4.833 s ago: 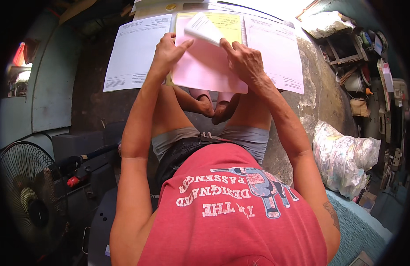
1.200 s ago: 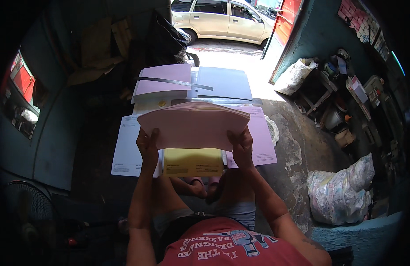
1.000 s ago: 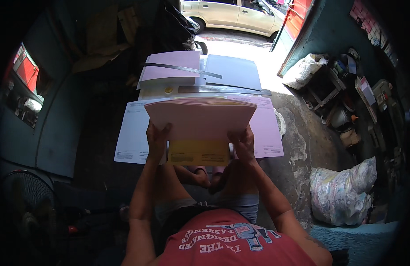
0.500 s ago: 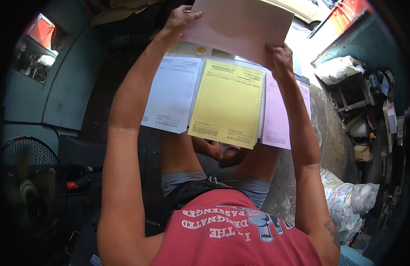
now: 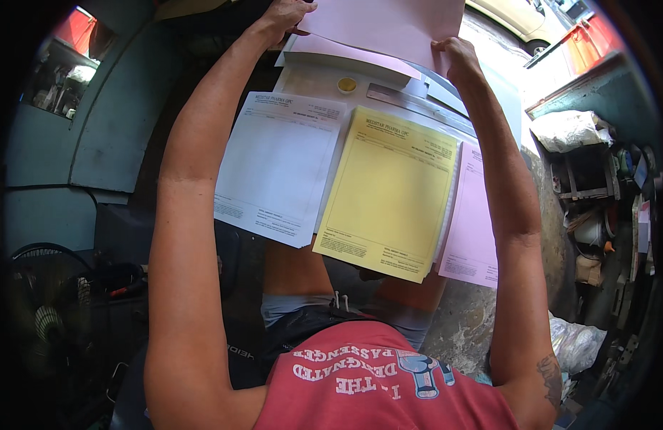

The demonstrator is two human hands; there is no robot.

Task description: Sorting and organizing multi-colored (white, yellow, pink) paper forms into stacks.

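A large pale pink sheet of paper (image 5: 385, 27) is stretched between my hands at the far side of the table. My left hand (image 5: 285, 17) pinches its left edge, while my right hand (image 5: 458, 59) grips the lower right corner. Under and just nearer than the sheet lies a pink paper stack (image 5: 349, 59). Closer to me, three piles of printed forms lie side by side: white (image 5: 281, 168), yellow (image 5: 392, 190) and pink (image 5: 469, 229). My right forearm partly covers the pink pile.
A small round yellow tub (image 5: 346, 85) and a flat metal strip (image 5: 397, 98) sit on the white table (image 5: 313, 79) behind the forms. To the left is a black fan (image 5: 48, 308). Along the right stand a cluttered rack (image 5: 586, 175) and a plastic bundle (image 5: 576, 344).
Both hands have carried the sheet farther away, toward the top of the view. The pink paper stack beneath has come into sight. The forms appear lower as the view has shifted.
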